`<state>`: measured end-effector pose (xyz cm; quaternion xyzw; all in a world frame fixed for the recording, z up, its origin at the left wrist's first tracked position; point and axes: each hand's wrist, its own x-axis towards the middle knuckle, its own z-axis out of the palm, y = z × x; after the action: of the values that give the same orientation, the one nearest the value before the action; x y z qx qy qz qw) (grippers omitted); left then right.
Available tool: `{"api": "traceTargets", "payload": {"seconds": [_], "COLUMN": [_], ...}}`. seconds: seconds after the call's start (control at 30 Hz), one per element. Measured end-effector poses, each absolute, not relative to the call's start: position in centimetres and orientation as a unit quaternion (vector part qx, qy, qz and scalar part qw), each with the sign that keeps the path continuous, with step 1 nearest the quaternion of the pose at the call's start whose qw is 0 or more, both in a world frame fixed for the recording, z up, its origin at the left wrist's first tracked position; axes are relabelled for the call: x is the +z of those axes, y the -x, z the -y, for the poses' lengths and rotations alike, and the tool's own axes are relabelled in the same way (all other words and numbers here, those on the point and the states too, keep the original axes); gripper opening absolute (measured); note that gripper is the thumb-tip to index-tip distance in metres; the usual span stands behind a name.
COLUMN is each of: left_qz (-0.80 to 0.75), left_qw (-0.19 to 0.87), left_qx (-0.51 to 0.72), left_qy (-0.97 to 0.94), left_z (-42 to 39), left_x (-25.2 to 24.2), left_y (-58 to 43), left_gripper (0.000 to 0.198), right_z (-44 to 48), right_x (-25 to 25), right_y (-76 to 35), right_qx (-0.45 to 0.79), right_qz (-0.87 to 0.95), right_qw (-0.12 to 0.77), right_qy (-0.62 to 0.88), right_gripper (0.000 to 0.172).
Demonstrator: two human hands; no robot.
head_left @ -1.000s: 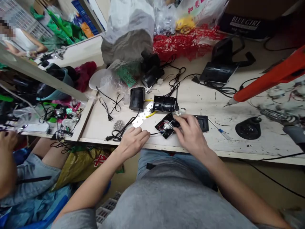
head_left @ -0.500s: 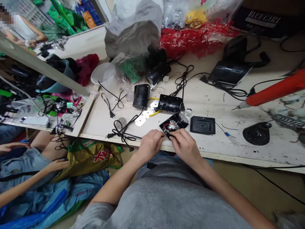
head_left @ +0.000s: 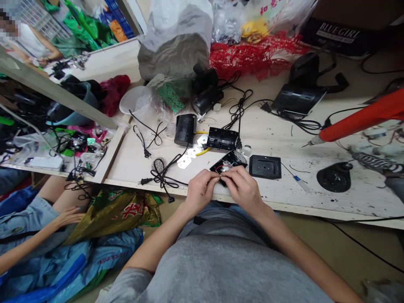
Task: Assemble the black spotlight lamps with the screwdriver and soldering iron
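Observation:
Both my hands work together at the bench's front edge. My left hand pinches at the near edge of a black wired panel, where thin red wires show. My right hand grips the same panel from the other side, and my fingers hide its lower part. Just right of the panel lies a black square plate. A small blue-handled screwdriver rests beyond that plate. Behind my hands are a black rectangular housing and several flat metal plates.
A black cylindrical housing, black power cords and an orange soldering iron lie on the white bench. A seated co-worker's hand is at lower left, above a yellow-green bag.
My hands have drawn the panel toward the bench edge and closed together on it, uncovering the square plate. The view has shifted slightly, and the co-worker's hand has come into view.

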<state>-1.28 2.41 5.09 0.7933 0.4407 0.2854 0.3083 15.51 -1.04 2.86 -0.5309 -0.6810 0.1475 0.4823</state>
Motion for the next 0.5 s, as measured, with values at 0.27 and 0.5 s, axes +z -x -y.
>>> {"api": "traceTargets", "payload": {"seconds": [0.27,0.5], "left_qz": [-0.474,-0.514], "left_qw": [0.364,0.502], "left_qx": [0.292,0.324], "left_qy": [-0.747,-0.615], "left_z": [-2.2,-2.3], "left_x": [5.2,5.1], "left_y": [0.6,0.3], "left_gripper": [0.016,0.026], "right_z": [1.3,2.2], "right_x": [3.0,2.8], "right_y": [-15.5,-15.6], "right_qx": [0.105,0.079], "right_qz": [0.686,0.681], "right_qw": [0.487,0.458], "right_qy": [0.530,0.566], "right_gripper": [0.015,0.010]}}
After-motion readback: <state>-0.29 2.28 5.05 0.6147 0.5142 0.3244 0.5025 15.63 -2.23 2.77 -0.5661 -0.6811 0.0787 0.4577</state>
